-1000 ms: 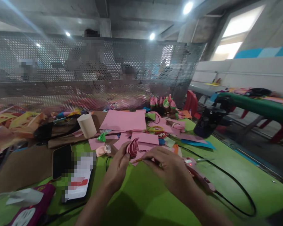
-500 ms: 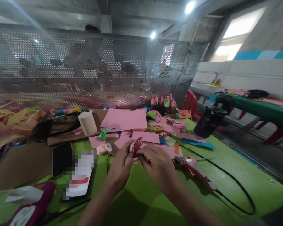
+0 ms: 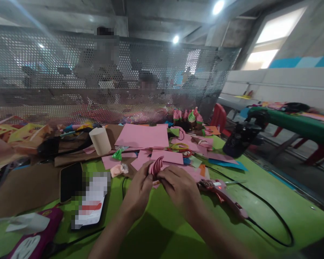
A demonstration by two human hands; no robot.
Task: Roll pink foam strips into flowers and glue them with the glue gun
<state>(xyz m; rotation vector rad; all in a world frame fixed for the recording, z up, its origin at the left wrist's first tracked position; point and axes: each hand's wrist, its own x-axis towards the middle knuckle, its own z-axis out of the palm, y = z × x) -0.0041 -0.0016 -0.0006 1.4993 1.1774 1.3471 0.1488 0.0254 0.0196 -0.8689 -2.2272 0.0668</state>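
Observation:
Between my hands, above the green table, is a pink swirled foam-like piece (image 3: 156, 166) shaped like a whipped-cream swirl. My left hand (image 3: 142, 185) grips its left side, thumb at the bottom. The fingers of my right hand (image 3: 178, 185) are closed against its lower right edge; my fingers partly hide the base. Pink sheets (image 3: 167, 157) lie just behind my hands. To the right of my right hand rests a pink glue gun (image 3: 229, 201) with a small red light and a black cord.
Yellow-handled scissors (image 3: 179, 146) lie among pink sheets. Behind them stand several pink and green swirl pieces (image 3: 192, 117). A white roll (image 3: 100, 141), two phones (image 3: 71, 182) and a purple tissue pack (image 3: 40, 230) are on the left. A dark bottle (image 3: 239, 138) stands at right. A perforated metal screen (image 3: 70, 79) borders the back.
Very little differs. My right fingers have shifted slightly on the pink swirl, and both hands stay in the same place.

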